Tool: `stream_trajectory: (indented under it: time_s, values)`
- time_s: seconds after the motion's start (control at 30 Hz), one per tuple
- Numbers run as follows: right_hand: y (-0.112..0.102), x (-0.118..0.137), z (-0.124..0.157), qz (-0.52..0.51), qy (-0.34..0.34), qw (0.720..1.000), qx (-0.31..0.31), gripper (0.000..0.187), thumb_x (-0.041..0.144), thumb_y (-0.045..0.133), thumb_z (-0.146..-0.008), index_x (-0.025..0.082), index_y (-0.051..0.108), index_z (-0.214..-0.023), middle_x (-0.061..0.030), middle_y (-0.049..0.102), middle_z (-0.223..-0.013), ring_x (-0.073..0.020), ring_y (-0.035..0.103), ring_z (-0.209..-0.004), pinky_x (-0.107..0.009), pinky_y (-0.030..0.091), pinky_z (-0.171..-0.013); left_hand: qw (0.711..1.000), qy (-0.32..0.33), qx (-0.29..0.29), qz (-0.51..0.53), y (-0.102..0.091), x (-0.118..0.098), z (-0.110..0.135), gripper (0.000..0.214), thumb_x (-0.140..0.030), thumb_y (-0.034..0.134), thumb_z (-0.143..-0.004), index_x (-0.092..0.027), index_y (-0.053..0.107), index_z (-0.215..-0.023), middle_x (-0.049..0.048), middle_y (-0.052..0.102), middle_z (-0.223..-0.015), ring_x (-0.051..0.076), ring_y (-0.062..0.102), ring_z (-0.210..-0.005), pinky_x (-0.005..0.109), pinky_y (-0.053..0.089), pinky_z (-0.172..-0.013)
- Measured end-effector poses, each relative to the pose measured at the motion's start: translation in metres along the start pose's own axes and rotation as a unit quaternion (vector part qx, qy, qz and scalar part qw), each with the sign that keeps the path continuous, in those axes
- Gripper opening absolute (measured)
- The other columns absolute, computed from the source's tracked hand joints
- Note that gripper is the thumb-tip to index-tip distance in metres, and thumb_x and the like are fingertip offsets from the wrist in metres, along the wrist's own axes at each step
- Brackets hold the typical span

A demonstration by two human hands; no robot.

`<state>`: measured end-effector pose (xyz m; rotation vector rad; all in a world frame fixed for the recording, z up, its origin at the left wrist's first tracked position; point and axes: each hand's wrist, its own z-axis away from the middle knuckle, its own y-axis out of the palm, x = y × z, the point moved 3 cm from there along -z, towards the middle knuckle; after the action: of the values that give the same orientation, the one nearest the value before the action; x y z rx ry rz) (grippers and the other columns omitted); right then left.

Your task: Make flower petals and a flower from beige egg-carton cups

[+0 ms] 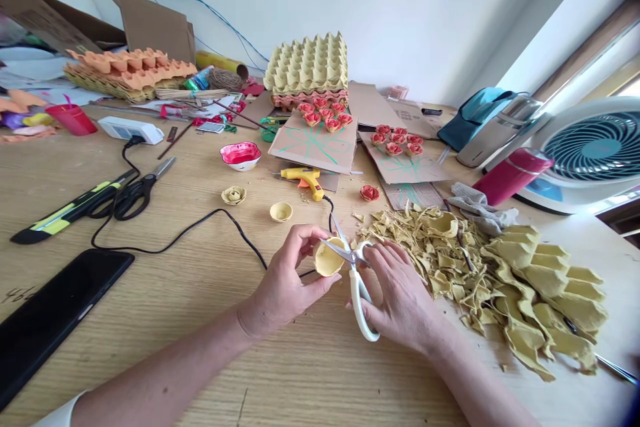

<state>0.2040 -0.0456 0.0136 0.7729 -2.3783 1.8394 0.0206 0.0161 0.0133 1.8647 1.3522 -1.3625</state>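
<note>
My left hand (287, 277) is closed around a small yellow egg-carton cup (326, 259), held just above the wooden table (200, 320). My right hand (400, 297) grips white-handled scissors (356, 275), whose blades sit at the cup's rim. To the right lies a heap of yellow carton scraps and cut cones (505, 280). A trimmed yellow cup (281, 211) and a rolled yellow flower (234, 195) lie beyond my hands.
A yellow glue gun (306, 179) with its black cord, black scissors (136, 192), a utility knife (67, 212), a phone (50, 313), a pink-paint bowl (241, 155), cardboard sheets with red flowers (320, 130), stacked egg trays (307, 67), a red flask (513, 175) and a fan (590, 153).
</note>
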Motion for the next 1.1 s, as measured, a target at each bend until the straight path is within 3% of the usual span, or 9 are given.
stream_trajectory:
  time_s: [0.47, 0.83, 1.1]
  values:
    - [0.0005, -0.0043, 0.0009, -0.037, -0.025, 0.999, -0.013, 0.021, 0.033, 0.058, -0.086, 0.023, 0.040, -0.082, 0.0030, 0.051, -0.074, -0.0163, 0.051, -0.068, -0.047, 0.034, -0.102, 0.996, -0.036, 0.033, 0.071, -0.0027, 0.0047, -0.0009, 0.047, -0.015, 0.075, -0.080, -0.025, 0.046, -0.115, 0.0050, 0.062, -0.118, 0.018, 0.063, -0.111, 0.032, 0.052, -0.097]
    - [-0.0025, -0.0031, 0.0008, -0.056, -0.056, 0.996, -0.039, 0.020, 0.024, 0.057, -0.086, 0.023, 0.038, -0.079, 0.0064, 0.047, -0.069, -0.0124, 0.048, -0.061, -0.042, 0.036, -0.098, 0.996, -0.031, 0.043, 0.073, -0.0068, 0.0003, -0.0007, 0.044, -0.016, 0.072, -0.083, -0.027, 0.047, -0.118, 0.0011, 0.059, -0.108, 0.015, 0.062, -0.101, 0.028, 0.052, -0.093]
    - [-0.0017, -0.0032, 0.0010, -0.052, -0.071, 0.995, -0.045, 0.022, 0.025, 0.055, -0.090, 0.023, 0.036, -0.078, 0.0058, 0.046, -0.069, -0.0127, 0.045, -0.061, -0.039, 0.038, -0.095, 0.991, -0.052, 0.026, 0.119, -0.0068, -0.0029, -0.0006, 0.040, -0.016, 0.069, -0.083, -0.027, 0.051, -0.117, 0.0008, 0.059, -0.110, 0.015, 0.061, -0.106, 0.028, 0.051, -0.096]
